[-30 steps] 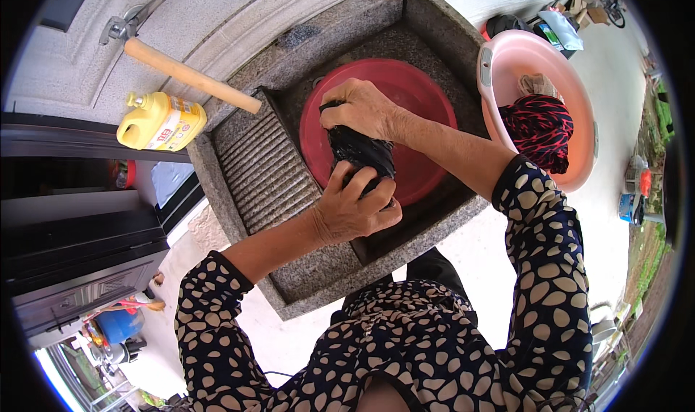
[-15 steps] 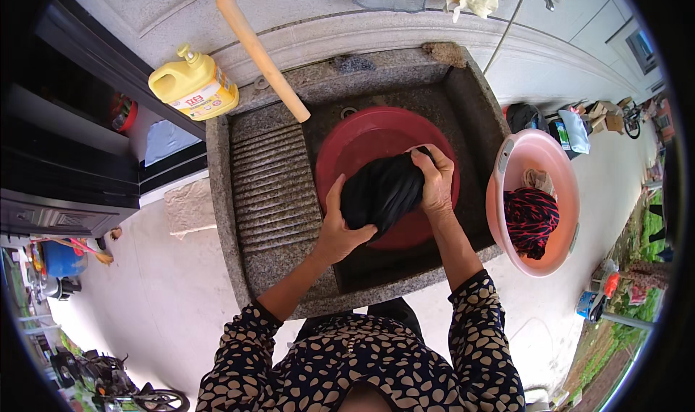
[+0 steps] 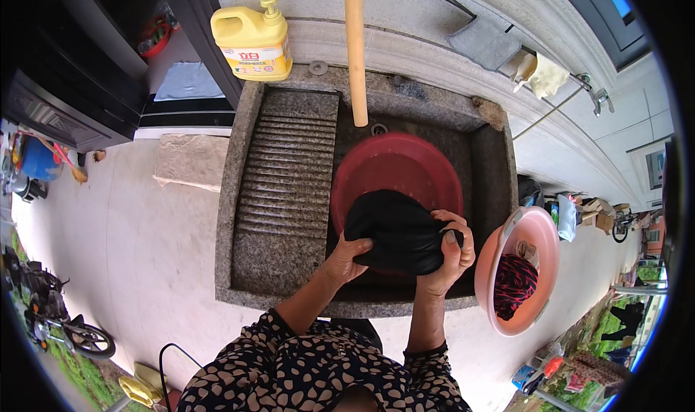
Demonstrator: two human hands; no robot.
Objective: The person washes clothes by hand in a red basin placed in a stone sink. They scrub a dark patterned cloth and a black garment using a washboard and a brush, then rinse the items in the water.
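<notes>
Between my two hands is a bunched black cloth (image 3: 394, 231), held over the near part of a red basin (image 3: 449, 167). My left hand (image 3: 347, 258) grips its left side, the thumb pressing on the fabric. On the right side my right hand (image 3: 452, 253) has its fingers wrapped round a fold, thumb on top. Water seems to lie in the basin, which stands inside a stone sink (image 3: 496, 162). What kind of garment the black cloth is, I cannot tell.
Left in the sink is a ribbed washboard slab (image 3: 289, 166). A yellow pump jug (image 3: 253, 43) stands at the back left corner; a wooden-coloured pipe (image 3: 355, 57) hangs over the back. At the right, a pink basin (image 3: 525, 307) holds red-and-black patterned cloth (image 3: 515, 285).
My view has turned, shifting the surroundings. My hands have drawn the black cloth nearer to me, uncovering more of the red basin, and the right hand has moved lower on the cloth's right side.
</notes>
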